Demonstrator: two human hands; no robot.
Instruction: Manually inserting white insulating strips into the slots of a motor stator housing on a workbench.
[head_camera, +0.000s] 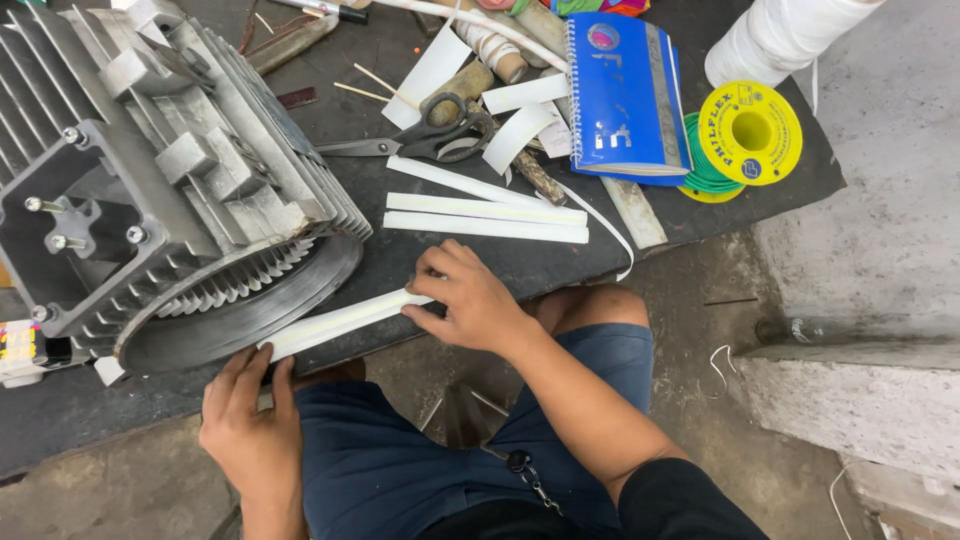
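Note:
A long white folded strip lies along the near edge of the dark work table. My left hand pinches its left end. My right hand presses its right end against the table edge. Just left of the strip stands a large grey finned motor housing with its open round end facing me.
Several more white strips lie in the middle of the table. Behind them are black-handled scissors, a blue spiral notebook, a yellow spool of green wire and a white roll. A concrete ledge stands at right.

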